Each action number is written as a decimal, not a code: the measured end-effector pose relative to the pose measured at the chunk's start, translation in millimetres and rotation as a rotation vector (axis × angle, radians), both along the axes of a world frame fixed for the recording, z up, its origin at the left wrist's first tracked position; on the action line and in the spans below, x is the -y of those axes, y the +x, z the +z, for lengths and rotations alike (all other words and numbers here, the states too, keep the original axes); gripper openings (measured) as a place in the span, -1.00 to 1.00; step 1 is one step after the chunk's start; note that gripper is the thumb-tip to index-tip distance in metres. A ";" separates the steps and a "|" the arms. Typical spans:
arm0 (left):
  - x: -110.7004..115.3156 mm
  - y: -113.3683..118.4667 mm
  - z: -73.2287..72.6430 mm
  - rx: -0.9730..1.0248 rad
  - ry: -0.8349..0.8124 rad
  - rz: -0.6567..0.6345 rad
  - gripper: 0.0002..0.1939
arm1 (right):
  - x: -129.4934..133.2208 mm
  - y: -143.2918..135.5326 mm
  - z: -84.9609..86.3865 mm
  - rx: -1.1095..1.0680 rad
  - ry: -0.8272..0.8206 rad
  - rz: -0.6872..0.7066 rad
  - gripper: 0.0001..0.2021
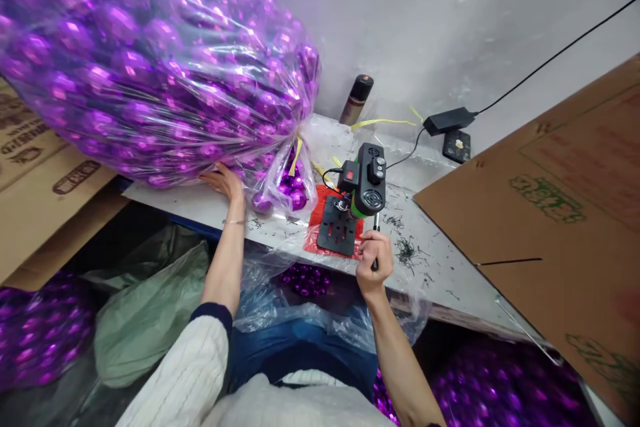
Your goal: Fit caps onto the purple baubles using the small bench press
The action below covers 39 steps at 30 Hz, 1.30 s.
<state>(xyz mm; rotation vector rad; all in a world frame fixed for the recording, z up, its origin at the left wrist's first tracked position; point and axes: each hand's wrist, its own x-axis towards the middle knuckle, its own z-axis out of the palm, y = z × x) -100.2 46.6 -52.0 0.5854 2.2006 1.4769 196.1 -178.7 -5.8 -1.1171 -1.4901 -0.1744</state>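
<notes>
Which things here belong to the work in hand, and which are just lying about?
Apparently in use:
black machine
black handle, in the right hand
purple-ball bag, touched by the left hand
power adapter, cabled to the machine

Apparently lying about:
dark canister
cardboard box at right

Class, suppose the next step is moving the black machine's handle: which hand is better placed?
Probably the right hand: it is closed around the handle of the black machine. The left hand rests against the bag of purple balls, farther away.
</notes>
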 end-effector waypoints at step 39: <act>207.9 127.6 30.9 0.945 0.323 -0.872 -0.37 | -6.6 3.3 -8.6 0.004 0.024 0.085 -0.79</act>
